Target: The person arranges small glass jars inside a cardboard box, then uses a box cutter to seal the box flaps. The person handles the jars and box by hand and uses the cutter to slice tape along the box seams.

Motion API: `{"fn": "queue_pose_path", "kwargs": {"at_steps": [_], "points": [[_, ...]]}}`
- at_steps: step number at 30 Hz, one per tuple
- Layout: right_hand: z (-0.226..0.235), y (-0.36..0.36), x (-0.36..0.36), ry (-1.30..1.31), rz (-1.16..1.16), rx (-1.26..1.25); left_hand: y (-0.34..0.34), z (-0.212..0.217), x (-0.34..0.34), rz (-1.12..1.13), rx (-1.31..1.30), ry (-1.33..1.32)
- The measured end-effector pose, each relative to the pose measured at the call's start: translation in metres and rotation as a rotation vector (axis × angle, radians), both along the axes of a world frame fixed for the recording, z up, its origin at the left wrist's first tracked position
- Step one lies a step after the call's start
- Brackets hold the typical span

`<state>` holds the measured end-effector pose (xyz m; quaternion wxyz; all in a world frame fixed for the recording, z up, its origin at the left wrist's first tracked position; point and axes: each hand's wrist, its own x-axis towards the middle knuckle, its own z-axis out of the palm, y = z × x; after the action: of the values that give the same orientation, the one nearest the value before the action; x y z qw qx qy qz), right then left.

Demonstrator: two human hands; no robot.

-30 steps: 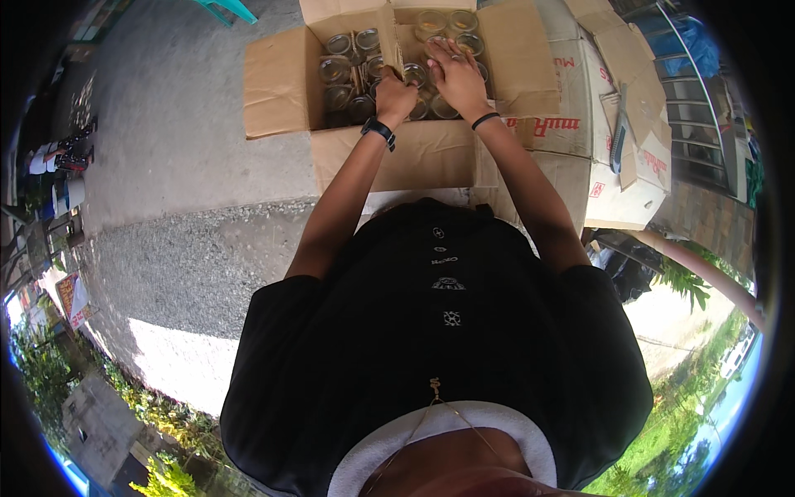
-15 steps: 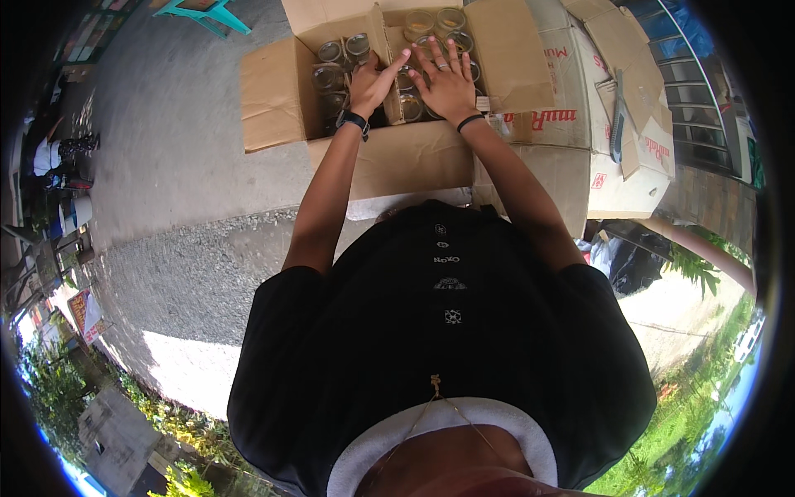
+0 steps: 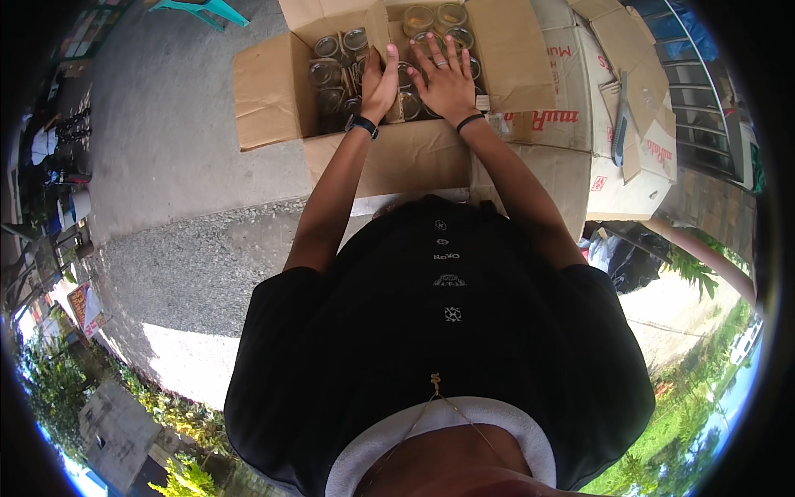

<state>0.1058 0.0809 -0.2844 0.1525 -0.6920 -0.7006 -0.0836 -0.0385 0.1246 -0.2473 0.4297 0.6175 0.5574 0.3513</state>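
A brown cardboard box [image 3: 389, 157] with its flaps folded out holds several clear glass jars on both sides of an upright cardboard wall [image 3: 378, 29]. My left hand [image 3: 379, 89], with a dark watch at the wrist, is at that wall. Its thumb stretches up on the right and its fingers, partly hidden, lie to the left. Glass jars [image 3: 325, 74] stand left of it. My right hand [image 3: 448, 86] lies flat with spread fingers over the jars on the right side, touching their tops. More jars [image 3: 419, 18] show beyond its fingertips.
Right of the open box are white and brown cartons [image 3: 551, 166] with red print. A grey-handled cutter [image 3: 619, 132] rests on loose cardboard [image 3: 642, 124] there. A teal plastic stool [image 3: 207, 10] stands on the concrete floor [image 3: 182, 124] at the far left.
My left hand has come up out of the left side of the box and turned edge-on against the upright wall. My right hand stays on the jars.
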Motion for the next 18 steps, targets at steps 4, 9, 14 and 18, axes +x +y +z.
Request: {"fn": "queue_pose_path", "kwargs": {"at_steps": [4, 9, 14, 18], "points": [[0.001, 0.001, -0.001, 0.004, 0.004, 0.006, -0.002, -0.028, 0.008, 0.081, 0.035, -0.036], [0.003, 0.001, 0.000, -0.011, 0.002, 0.010, -0.003, -0.036, 0.019, 0.163, 0.129, 0.072], [0.006, 0.007, 0.013, 0.346, 0.033, 0.012, -0.007, -0.034, 0.030, 0.251, 0.180, 0.273], [0.029, 0.001, 0.026, 0.506, -0.035, 0.091, -0.010, -0.027, 0.036, 0.310, 0.164, 0.385]]}}
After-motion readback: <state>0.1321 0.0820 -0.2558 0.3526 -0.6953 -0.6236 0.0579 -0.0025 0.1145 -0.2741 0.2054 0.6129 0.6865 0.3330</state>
